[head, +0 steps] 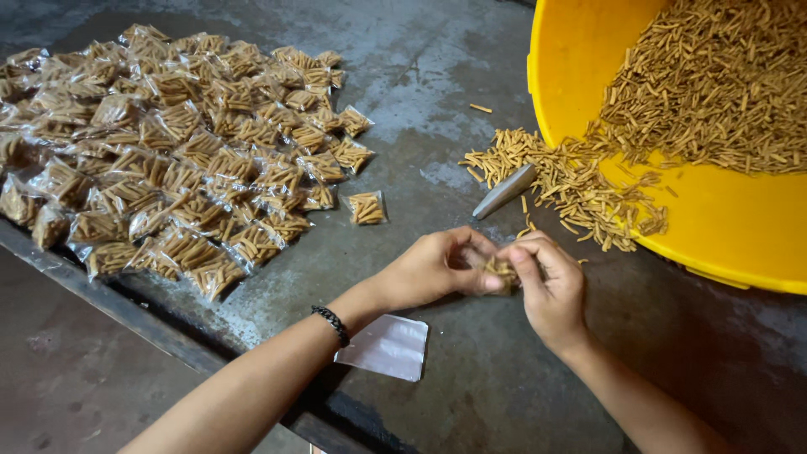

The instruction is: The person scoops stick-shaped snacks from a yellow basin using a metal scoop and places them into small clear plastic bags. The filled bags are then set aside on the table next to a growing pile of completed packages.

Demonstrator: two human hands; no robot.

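Both hands meet over the floor: left hand [437,267] and right hand [548,282] pinch one small snack bag [502,271] between them. The spilled sticks [580,185] lie just beyond, nearer the right hand.

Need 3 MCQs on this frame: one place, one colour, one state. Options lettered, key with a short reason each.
1. Where does the pile of filled clear packets lie?
A. inside the tub
B. on the grey surface at the left
C. under the person's forearms

2. What colour is the tub holding the loose snack sticks?
A. blue
B. green
C. yellow

3. How does the tub stand?
A. tipped on its side, sticks spilling out
B. upright with a lid on
C. upside down

Key:
1 B, the packets are heaped on the grey surface far left of the tub.
2 C, its wall and rim are plain yellow.
3 A, the open mouth faces the surface and sticks trail out toward the left hand and right hand, which pinch a small bunch of sticks between them.
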